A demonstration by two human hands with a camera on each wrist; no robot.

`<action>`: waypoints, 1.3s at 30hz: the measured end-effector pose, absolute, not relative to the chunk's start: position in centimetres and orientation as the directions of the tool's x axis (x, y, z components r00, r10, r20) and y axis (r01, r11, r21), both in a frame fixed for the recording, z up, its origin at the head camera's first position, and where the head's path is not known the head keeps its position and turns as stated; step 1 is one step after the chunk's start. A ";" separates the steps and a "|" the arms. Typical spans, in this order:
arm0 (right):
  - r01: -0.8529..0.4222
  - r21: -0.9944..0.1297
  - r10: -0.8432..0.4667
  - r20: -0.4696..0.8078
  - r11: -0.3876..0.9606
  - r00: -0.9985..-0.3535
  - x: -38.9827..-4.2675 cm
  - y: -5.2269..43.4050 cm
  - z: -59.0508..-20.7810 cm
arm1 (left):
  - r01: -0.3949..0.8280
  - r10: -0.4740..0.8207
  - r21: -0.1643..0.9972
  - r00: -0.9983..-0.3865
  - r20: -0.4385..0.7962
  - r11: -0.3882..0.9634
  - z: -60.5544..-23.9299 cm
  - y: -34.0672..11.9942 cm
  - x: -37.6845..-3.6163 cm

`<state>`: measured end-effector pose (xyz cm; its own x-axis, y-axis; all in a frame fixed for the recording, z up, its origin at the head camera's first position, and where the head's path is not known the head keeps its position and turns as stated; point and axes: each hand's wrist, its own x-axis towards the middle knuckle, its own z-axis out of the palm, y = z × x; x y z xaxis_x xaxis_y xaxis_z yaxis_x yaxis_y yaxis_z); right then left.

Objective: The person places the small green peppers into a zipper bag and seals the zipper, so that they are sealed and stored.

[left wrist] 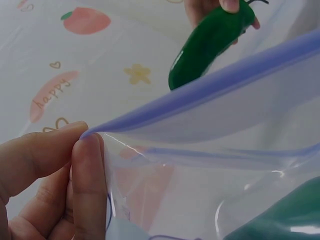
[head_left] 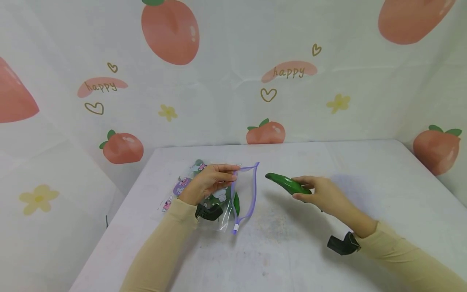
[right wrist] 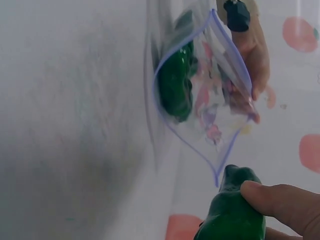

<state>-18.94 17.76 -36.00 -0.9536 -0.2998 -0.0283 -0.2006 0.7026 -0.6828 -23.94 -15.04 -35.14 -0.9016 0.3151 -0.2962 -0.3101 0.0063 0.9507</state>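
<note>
At frame centre, the left hand (head_left: 208, 182) is pinching open the clear purple-rimmed zip bag (head_left: 243, 194); just right, the right hand (head_left: 322, 194) is gripping a glossy green pepper (head_left: 286, 183).

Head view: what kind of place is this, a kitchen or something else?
Probably a small staged tabletop set, not a kitchen. A white table is walled in by a draped peach-print cloth reading "happy". Left hand pinches a zip bag open; right hand holds a green pepper.
</note>
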 end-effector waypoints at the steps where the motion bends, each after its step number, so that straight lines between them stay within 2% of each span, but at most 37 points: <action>1: -0.201 -0.686 -0.306 -0.034 0.699 -0.952 -18.9 17.6 -36.1 | -0.312 0.314 0.950 -0.901 -0.298 0.004 -35.2 -15.0 -24.0; 15: -0.328 -0.684 -0.445 0.006 0.652 -0.896 -18.5 15.3 -38.0 | -0.303 0.323 0.953 -0.900 -0.291 0.015 -35.3 -15.0 -24.0; 39: -0.413 -0.651 -0.555 -0.016 0.637 -0.832 -18.3 13.2 -39.2 | -0.283 0.337 0.959 -0.902 -0.271 0.013 -35.4 -15.0 -24.1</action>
